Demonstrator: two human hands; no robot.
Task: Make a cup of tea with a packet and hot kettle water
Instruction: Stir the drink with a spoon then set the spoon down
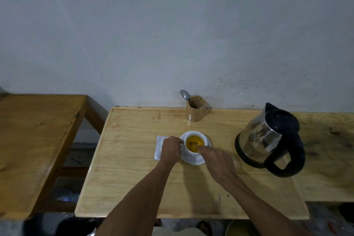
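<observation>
Late in the task, by the look of it: white cup (pixel 195 142) on its saucer (pixel 193 160), already filled with amber tea, something dark sunk in the liquid, probably the tea from the packet. Left hand (pixel 171 150) closed at the cup's left side, fingers (pixel 179 141) curled in where a handle would be, though the handle itself hidden, so a true grip not certain. Right hand (pixel 216 161) reaching in from the near right, fingers loosely extended, tips touching or just at the cup's near rim; holding nothing that can be made out. White packet (pixel 159 146) flat on the table (pixel 134 168) just left of the saucer, partly under the left hand. Steel kettle (pixel 268 140) with black lid and handle set down well to the right, pouring apparently done. Next move likely stirring or lifting out the steeped tea: steady cup, slow motion, care near the hot liquid and full rim. Wooden holder (pixel 196 109) with a spoon (pixel 185 95) at the table's far edge. Pale wooden table against a bare, scuffed grey wall; a second, darker table (pixel 38 140) to the left.
</observation>
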